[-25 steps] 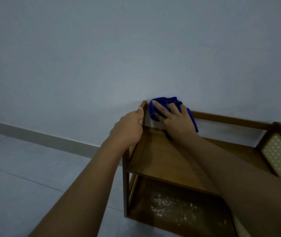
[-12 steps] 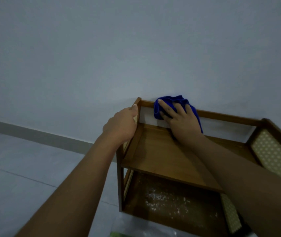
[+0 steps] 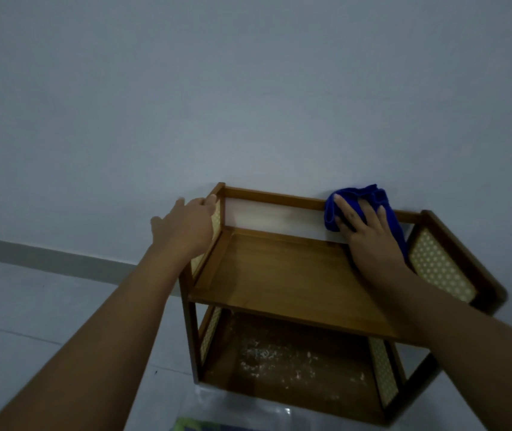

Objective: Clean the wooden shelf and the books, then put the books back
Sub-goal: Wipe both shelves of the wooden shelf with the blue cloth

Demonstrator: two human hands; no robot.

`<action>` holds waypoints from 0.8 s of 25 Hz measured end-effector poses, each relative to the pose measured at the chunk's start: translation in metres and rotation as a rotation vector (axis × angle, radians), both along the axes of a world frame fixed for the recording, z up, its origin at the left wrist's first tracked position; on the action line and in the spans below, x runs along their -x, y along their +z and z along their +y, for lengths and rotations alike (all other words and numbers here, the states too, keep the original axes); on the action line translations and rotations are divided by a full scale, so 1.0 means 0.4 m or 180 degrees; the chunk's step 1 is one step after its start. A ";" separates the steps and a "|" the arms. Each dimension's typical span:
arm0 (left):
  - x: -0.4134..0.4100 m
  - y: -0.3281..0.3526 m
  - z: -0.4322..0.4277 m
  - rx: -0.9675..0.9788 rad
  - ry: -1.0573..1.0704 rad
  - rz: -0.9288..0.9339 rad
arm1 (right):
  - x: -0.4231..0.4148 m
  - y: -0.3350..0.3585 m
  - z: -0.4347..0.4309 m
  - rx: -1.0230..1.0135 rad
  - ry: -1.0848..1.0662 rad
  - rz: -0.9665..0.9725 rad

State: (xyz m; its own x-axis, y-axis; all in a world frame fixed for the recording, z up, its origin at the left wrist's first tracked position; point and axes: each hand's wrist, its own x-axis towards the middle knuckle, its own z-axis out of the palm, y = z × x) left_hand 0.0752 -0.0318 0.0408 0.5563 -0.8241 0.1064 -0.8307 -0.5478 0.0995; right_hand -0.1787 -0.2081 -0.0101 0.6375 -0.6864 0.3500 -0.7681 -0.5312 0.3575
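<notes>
Two-tier brown wooden shelf (image 3: pixel 279 275): right hand (image 3: pixel 368 241), fingers spread, presses blue cloth (image 3: pixel 359 194) on its back rail; left hand (image 3: pixel 186 231), fingers together, touches its left end.

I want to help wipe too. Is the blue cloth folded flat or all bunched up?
Bunched up. The blue cloth shows rumpled folds under the right hand, whose straight fingers press it against the shelf's back rail.

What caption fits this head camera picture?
Right hand presses blue cloth against wooden shelf; left hand touches its side.
</notes>
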 end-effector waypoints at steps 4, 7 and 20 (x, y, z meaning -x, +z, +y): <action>0.012 0.030 0.000 -0.0376 0.0033 -0.0195 | 0.057 0.009 0.001 -0.0319 -0.0290 -0.0090; 0.037 0.041 0.005 -0.0265 0.0134 -0.0378 | 0.086 0.032 0.014 -0.0688 -0.0587 -0.0248; 0.409 -0.043 -0.010 0.0690 -0.1443 0.1233 | 0.254 0.346 0.223 -0.0030 -0.0450 -0.1806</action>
